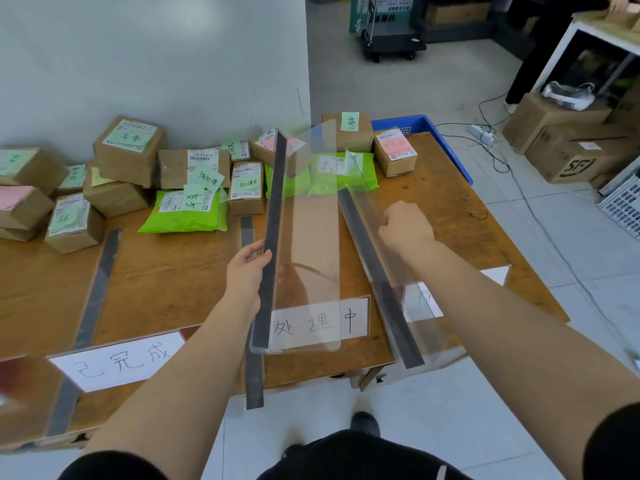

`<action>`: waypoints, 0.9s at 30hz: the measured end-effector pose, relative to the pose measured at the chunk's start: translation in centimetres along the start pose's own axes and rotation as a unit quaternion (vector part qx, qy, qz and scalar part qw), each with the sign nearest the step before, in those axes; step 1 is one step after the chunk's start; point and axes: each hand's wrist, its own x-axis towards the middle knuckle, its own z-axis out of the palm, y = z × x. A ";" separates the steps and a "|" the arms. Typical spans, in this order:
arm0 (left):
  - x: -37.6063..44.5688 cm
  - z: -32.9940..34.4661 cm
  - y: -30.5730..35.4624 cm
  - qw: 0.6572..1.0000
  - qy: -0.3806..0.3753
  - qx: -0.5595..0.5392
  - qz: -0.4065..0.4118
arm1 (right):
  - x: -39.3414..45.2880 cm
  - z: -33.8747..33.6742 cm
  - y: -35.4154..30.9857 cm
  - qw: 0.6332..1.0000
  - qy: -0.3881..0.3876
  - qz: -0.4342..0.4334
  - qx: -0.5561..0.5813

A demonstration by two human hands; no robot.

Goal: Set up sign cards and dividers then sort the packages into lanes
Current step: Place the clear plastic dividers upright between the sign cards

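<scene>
Head view shows the left hand fingers pinching a clear acrylic divider with a dark base strip above the wooden bench near its front edge, the right hand fisted on another; it could slip and topple the sign cards.

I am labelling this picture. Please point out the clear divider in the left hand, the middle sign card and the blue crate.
clear divider (308, 237), head view, its transparent panel
middle sign card (353, 318), head view, its white paper
blue crate (415, 123), head view, its rim
</scene>
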 end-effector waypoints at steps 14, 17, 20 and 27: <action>0.0 0.9 0.2 1.000 0.015 0.018 -0.010 | -0.5 5.5 1.3 1.000 -0.002 0.010 0.010; 0.1 1.0 0.0 1.000 0.023 0.011 -0.016 | -0.7 6.6 1.2 0.999 -0.006 0.025 0.027; 0.2 1.3 -0.2 1.000 0.026 0.003 -0.017 | -0.5 7.1 0.8 0.999 -0.025 0.029 0.011; 0.4 2.0 -0.2 0.999 0.025 0.020 -0.025 | 0.4 6.6 1.3 0.997 -0.041 0.063 -0.036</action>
